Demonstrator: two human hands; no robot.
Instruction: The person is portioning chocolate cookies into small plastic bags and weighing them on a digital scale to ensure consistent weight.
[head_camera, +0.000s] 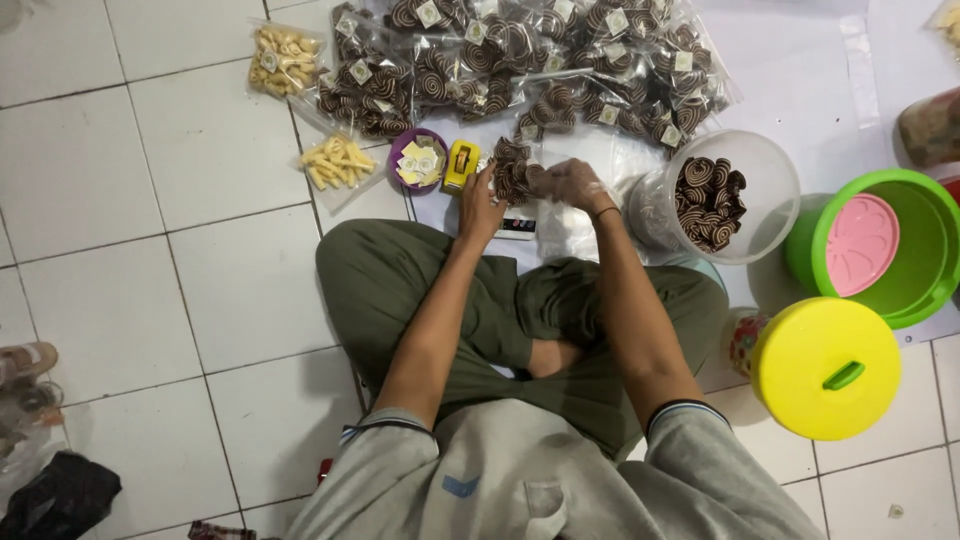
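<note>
I sit cross-legged on a white tiled floor. Both hands meet in front of my knees around a small clear bag of brown swirl cookies (512, 172). My left hand (480, 205) grips the bag's left side. My right hand (572, 183), in a thin clear glove, holds its right side. Under the hands lies a small scale (516, 229). To the right stands a clear plastic jar (760, 175), tipped toward me, with loose swirl cookies (708, 200) inside.
Several filled cookie bags (520, 60) are piled ahead. Two bags of yellow snacks (338, 162) lie on the left. Next to them are a purple bowl of labels (418, 160) and a yellow stapler (461, 163). A green bucket (925, 250) and yellow lid (825, 367) stand at right.
</note>
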